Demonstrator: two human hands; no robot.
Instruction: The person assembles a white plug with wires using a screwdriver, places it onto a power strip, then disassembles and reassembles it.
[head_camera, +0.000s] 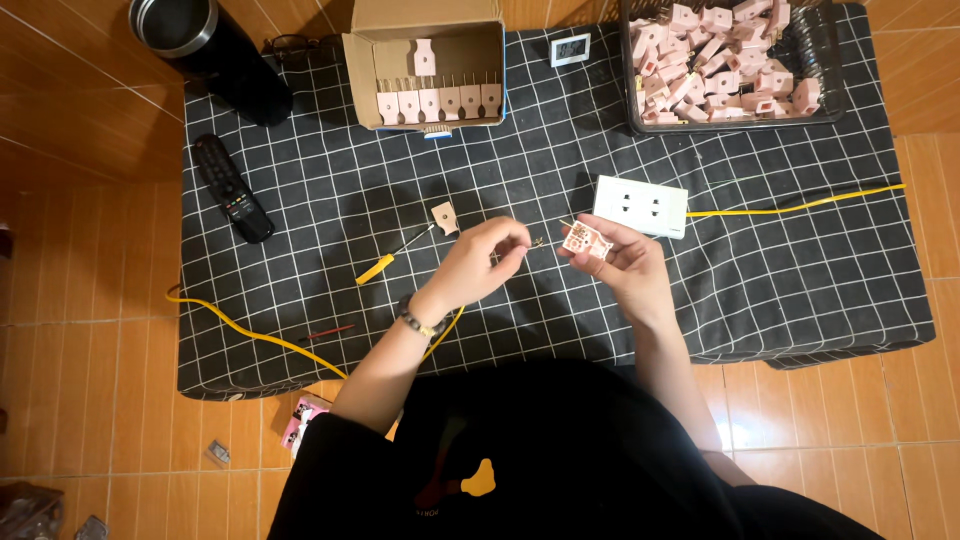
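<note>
Head view: your checked black cloth (780, 270) covers the low desk, with a dark basket (832, 95) of pink parts and a cardboard box (425, 25) at its far edge. A white socket block (640, 204) lies near your right hand (620, 262), which grips a small pink plug piece (585, 240). Your left hand (480, 262) pinches a tiny metal part, fingers clenched.

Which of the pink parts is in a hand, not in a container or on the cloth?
The pink part in the right hand. The others sit in the box, in the tray, or lie loose on the cloth.
</note>
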